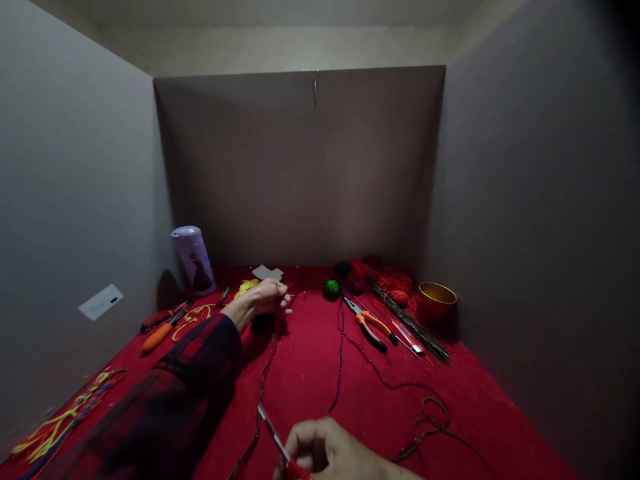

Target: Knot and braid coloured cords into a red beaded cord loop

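Note:
My left hand (269, 297) reaches far forward over the red cloth, its fingers pinched at a thin cord. From beneath it a green-brown cord (262, 383) runs down toward the front edge, alongside a thin purplish strand. A dark round thing (261, 323), partly hidden, lies under the wrist. Close to me, my right hand (335, 450) is closed around the red handles of scissors (273, 430). Their blades point up and left, with the tip at the green-brown cord. I cannot tell whether the blades are touching it.
Orange-handled pliers (373, 327), a green yarn ball (331, 289), a bundle of thin sticks (410, 321) and a red cup (436, 303) lie to the right. At left are a purple bottle (195, 260), an orange-handled screwdriver (159, 337) and coloured cords (70, 423). Grey panels enclose three sides.

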`<state>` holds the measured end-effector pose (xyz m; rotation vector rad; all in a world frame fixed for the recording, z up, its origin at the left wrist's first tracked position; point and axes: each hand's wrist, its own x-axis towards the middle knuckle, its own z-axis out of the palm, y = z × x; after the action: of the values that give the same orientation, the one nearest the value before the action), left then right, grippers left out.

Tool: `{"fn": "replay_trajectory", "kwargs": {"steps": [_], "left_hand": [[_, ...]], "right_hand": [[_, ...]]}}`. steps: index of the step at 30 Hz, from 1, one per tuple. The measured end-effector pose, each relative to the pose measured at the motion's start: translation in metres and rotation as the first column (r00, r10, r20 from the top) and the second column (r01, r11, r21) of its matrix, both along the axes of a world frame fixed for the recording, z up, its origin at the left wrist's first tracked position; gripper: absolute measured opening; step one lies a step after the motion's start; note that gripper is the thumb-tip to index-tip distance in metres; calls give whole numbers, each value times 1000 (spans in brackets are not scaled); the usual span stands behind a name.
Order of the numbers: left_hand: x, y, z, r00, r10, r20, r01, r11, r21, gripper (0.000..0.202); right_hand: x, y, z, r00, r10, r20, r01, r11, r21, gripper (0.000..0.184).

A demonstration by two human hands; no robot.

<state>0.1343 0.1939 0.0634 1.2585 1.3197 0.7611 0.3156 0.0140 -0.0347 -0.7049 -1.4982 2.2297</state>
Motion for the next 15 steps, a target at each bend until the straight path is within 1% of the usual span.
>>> {"fn": "replay_trajectory", "kwargs": {"steps": [3, 5, 6, 7, 8, 9, 10, 11, 12, 13, 15], "left_hand": [[-7, -8, 0, 993, -7, 117, 9, 1000, -24, 19], [-11, -14, 0, 988, -7, 154, 14, 999, -44, 19], [-13, -17, 1, 986, -8, 164, 18, 998, -56, 20], [-15, -21, 1, 986, -10, 169, 22, 997, -70, 20], [-17, -26, 2, 985, -10, 170, 25, 996, -84, 21], [-18, -31, 2, 986, -9, 169, 25, 995, -96, 20], [-20, -37, 2, 986, -6, 168, 24, 994, -104, 20], [-22, -42, 2, 986, -2, 168, 21, 994, -109, 20], [-24, -49, 3, 985, 3, 171, 17, 994, -112, 19], [-26, -55, 3, 984, 7, 178, 13, 994, -112, 20], [-30, -69, 2, 980, 12, 197, 10, 994, -108, 20]], "right_hand": [[0, -2, 17, 995, -102, 3, 102, 995, -8, 46], [2, -2, 23, 989, -144, 27, 143, 990, 9, 42], [3, -2, 25, 985, -163, 58, 161, 986, 45, 40], [6, -2, 28, 979, -174, 102, 162, 981, 110, 36], [10, -2, 32, 971, -182, 155, 149, 968, 203, 31], [14, -3, 37, 958, -195, 210, 122, 940, 318, 23], [18, -5, 43, 942, -216, 258, 82, 892, 445, 16], [22, -7, 50, 921, -250, 299, 38, 821, 569, 9], [25, -8, 57, 895, -297, 334, -9, 735, 678, 10], [28, -10, 63, 862, -350, 368, -62, 646, 761, 16], [32, -12, 67, 782, -454, 427, -190, 480, 857, 32]]}}
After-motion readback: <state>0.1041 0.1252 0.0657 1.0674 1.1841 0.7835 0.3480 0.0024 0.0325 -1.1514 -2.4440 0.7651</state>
